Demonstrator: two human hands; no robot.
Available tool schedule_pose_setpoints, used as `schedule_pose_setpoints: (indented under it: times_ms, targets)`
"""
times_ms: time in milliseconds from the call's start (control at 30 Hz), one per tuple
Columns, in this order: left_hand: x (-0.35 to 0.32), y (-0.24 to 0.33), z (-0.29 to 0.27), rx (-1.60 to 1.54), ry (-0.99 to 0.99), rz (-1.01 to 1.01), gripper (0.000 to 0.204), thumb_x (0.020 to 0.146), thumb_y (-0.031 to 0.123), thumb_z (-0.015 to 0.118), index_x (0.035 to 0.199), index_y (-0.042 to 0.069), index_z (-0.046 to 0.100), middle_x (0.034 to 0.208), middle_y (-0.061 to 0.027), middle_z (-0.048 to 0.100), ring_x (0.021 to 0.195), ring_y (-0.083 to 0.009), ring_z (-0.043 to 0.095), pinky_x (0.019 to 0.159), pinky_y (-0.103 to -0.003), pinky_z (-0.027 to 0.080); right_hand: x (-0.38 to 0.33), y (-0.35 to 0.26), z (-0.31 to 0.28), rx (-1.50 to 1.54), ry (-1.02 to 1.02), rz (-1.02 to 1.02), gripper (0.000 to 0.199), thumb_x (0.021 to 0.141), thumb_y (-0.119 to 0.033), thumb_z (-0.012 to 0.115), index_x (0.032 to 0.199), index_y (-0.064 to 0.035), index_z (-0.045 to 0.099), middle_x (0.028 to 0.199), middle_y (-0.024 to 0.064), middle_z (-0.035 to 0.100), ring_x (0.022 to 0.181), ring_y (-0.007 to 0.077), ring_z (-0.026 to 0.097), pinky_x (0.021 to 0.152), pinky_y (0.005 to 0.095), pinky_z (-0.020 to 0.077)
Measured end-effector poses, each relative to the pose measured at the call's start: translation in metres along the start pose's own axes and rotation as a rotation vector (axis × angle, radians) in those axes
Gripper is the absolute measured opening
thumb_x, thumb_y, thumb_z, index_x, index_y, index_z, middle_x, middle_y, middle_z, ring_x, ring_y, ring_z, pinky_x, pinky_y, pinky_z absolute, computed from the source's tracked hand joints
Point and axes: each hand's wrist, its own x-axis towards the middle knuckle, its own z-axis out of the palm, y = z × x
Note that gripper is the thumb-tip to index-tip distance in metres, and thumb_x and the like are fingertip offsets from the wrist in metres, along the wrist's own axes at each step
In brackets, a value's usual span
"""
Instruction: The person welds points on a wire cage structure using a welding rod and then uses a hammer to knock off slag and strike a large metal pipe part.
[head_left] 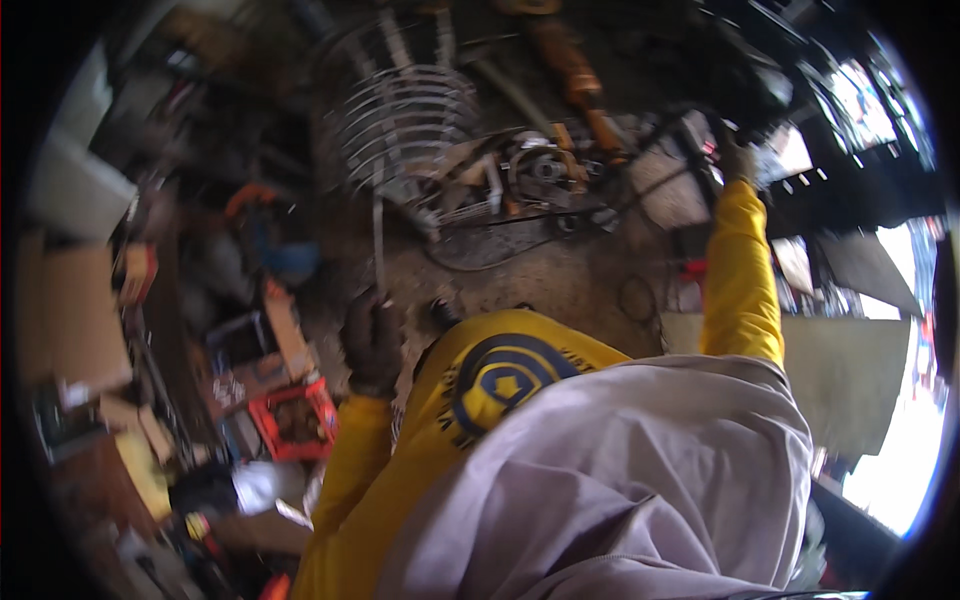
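Note:
My left hand [374,345], dark against the floor, is closed round the lower end of a thin metal rod [378,240]. The rod points up and away from me, and its far end reaches a round cage of curved metal wires [405,115]; whether the two are joined I cannot tell. My right arm, in a yellow sleeve, stretches far out to the right. The right hand [738,160] is beside dark, bulky equipment [745,85], and its fingers are too blurred to read. A pale cloth garment covers much of the lower middle.
Metal parts [545,170] and a looping cable [500,265] lie on the floor ahead. An orange tool-like bar [575,70] stands beyond them. On the left are a red crate [292,420], a blue object [290,258] and cardboard boxes [85,320]. A flat panel [840,375] stands right.

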Motion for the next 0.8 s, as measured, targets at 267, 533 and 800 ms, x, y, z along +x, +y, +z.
schedule_pose_setpoints:
  times_ms: [267,533,800]
  targets:
    - [-0.040,-0.016,-0.004,0.256,0.073,0.103,0.022,0.102,0.015,0.058,0.119,0.002,0.061,0.081,-0.0055,0.068,0.063,-0.0085,0.062,0.054,-0.025,0.050,0.013,0.005,0.025,0.049,0.209,-0.024,0.067,0.092,-0.062,0.057,0.121,-0.0040,0.071,0.123,0.0249,0.069,0.119,0.0452,0.063,0.100,0.0519,0.0487]
    - [-0.052,0.011,0.001,0.170,0.062,0.034,0.022,0.102,0.011,0.057,0.121,0.001,0.062,0.079,-0.0044,0.069,0.060,-0.0083,0.061,0.053,-0.026,0.049,-0.011,-0.050,-0.090,0.368,0.483,-0.015,0.077,0.089,-0.066,0.062,0.125,0.0017,0.067,0.119,0.0226,0.072,0.112,0.0406,0.067,0.098,0.0475,0.0499]
    - [-0.018,0.040,0.003,0.183,-0.004,0.172,0.027,0.097,0.006,0.060,0.123,-0.003,0.063,0.093,-0.0122,0.070,0.064,-0.0155,0.065,0.061,-0.031,0.053,-0.181,-0.083,-0.138,0.694,0.553,-0.599,0.024,0.096,-0.015,0.060,0.115,-0.0013,0.064,0.092,0.0132,0.065,0.080,0.0245,0.064,0.069,0.0377,0.0528]
